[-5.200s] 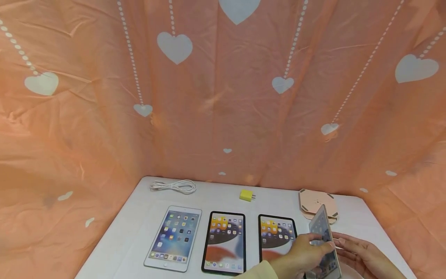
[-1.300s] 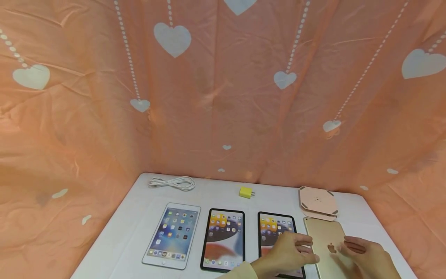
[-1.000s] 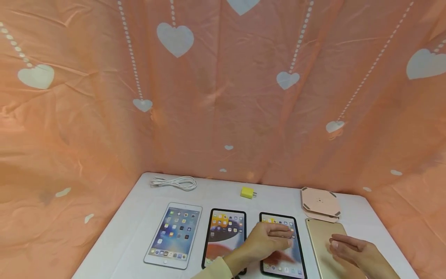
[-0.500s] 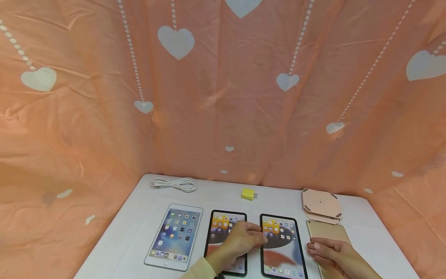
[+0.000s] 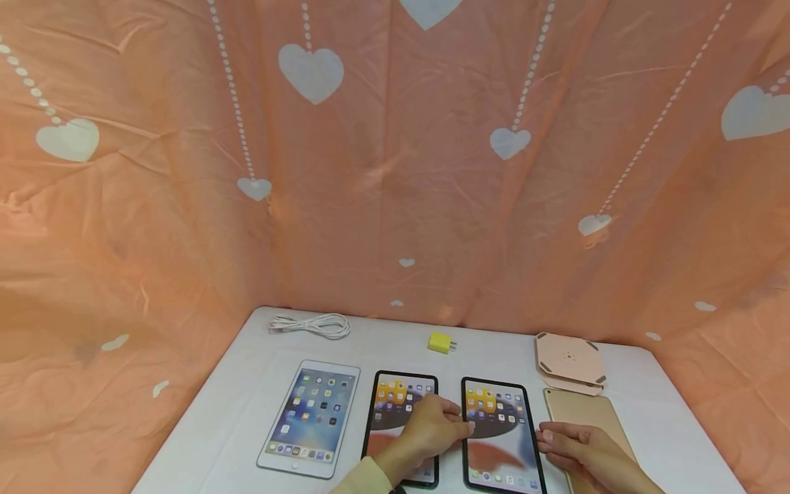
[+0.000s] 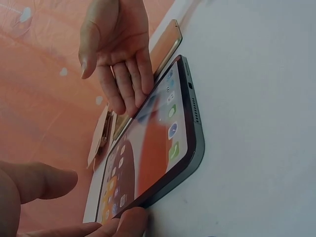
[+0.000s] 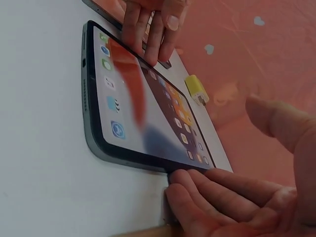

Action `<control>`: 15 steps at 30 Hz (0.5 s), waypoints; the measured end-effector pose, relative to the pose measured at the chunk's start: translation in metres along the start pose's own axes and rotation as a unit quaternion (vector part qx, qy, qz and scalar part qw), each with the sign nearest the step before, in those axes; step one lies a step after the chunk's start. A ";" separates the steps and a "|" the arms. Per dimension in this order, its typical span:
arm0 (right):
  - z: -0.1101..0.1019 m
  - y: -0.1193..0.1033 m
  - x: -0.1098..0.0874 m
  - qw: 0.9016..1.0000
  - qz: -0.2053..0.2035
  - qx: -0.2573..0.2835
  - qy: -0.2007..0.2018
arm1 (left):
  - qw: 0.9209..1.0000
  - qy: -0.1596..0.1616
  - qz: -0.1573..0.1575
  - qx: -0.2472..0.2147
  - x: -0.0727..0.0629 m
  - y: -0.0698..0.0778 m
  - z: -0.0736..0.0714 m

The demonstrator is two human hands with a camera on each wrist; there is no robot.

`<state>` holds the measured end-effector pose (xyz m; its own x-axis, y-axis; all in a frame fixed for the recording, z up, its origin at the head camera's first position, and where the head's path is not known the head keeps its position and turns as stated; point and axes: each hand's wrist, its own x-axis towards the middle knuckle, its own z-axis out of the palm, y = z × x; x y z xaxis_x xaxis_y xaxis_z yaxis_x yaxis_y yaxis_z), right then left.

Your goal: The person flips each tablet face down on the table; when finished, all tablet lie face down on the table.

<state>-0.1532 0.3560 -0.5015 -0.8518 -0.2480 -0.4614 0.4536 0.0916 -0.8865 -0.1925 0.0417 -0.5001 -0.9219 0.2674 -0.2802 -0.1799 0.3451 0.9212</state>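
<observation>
**dark-rimmed ipad (image 5: pixel 503 439) between left hand (image 5: pixel 432 425) and right hand (image 5: pixel 580 449)**

clock dial centred on that ipad, head view, twelve toward the orange-pink curtain (image 5: pixel 382 178). ipad lies screen up on the white table (image 5: pixel 234 439). left hand at nine: fingers extended, tips at the ipad's long edge, thumb standing off above it. right hand at three: fingers straight, tips at the opposite edge, thumb likewise clear. hands apart, clamped on nothing; cannot tell whether any fingertip is tucked underneath.

about them: second dark-rimmed ipad (image 5: pixel 393 405) at nine, screen up, partly hidden by the left hand and forearm; cream sleeve (image 5: pixel 364 478) behind that wrist. white-framed ipad (image 5: pixel 310 418) farther out at nine. gold tablet (image 5: pixel 586 408), back up, at three, right hand over part of it. yellow plug adapter (image 5: pixel 439 343) at eleven, prongs toward three. bundled white cable (image 5: pixel 321 325) well off at ten. pink octagonal plate (image 5: pixel 568 366), dark corner patches, between one and two, just beyond the gold tablet.
</observation>
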 end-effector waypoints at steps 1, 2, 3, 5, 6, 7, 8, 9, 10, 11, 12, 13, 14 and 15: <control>0.000 0.000 0.000 1.000 0.001 0.003 0.002 | 1.000 0.000 0.000 -0.004 0.000 0.000 0.000; 0.000 0.000 0.001 1.000 0.000 0.009 0.002 | 1.000 0.000 0.002 -0.005 0.000 0.000 0.001; 0.000 0.000 0.001 1.000 0.000 0.017 0.004 | 1.000 0.002 0.004 -0.006 -0.001 0.000 0.001; 0.000 0.001 0.000 0.999 0.001 0.035 0.002 | 1.000 0.004 0.010 -0.013 -0.001 0.000 0.003; 0.000 0.001 0.000 0.999 0.001 0.043 0.001 | 1.000 0.006 0.014 -0.014 -0.002 0.000 0.003; 0.000 0.001 -0.001 0.999 0.001 0.050 0.000 | 1.000 0.008 0.018 -0.015 -0.002 0.000 0.004; 0.000 0.001 -0.001 0.998 0.002 0.056 -0.001 | 1.000 0.010 0.021 -0.016 -0.002 0.000 0.004; 0.000 0.001 -0.001 0.998 0.002 0.061 -0.003 | 1.000 0.013 0.024 -0.016 -0.003 0.000 0.005; 0.000 0.001 -0.001 0.998 0.004 0.065 -0.003 | 0.999 0.015 0.025 -0.020 -0.004 0.001 0.006; 0.001 0.001 -0.001 0.998 0.004 0.068 -0.003 | 0.999 0.018 0.026 -0.020 -0.004 0.001 0.006; 0.001 0.001 -0.001 0.998 0.004 0.070 -0.002 | 0.999 0.021 0.027 -0.022 -0.004 0.001 0.007; 0.002 0.000 -0.001 0.997 0.006 0.074 0.000 | 0.999 0.023 0.027 -0.024 -0.004 0.001 0.007; 0.002 0.000 -0.001 0.997 0.007 0.077 0.003 | 0.999 0.026 0.026 -0.026 -0.005 0.001 0.008; 0.003 0.000 -0.001 0.997 0.007 0.080 0.005 | 0.999 0.029 0.027 -0.027 -0.005 0.001 0.008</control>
<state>-0.1517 0.3534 -0.5012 -0.8469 -0.2381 -0.4755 0.5016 -0.0607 -0.8630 -0.1852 0.0482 -0.4997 -0.9487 0.2310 -0.2157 -0.1469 0.2818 0.9482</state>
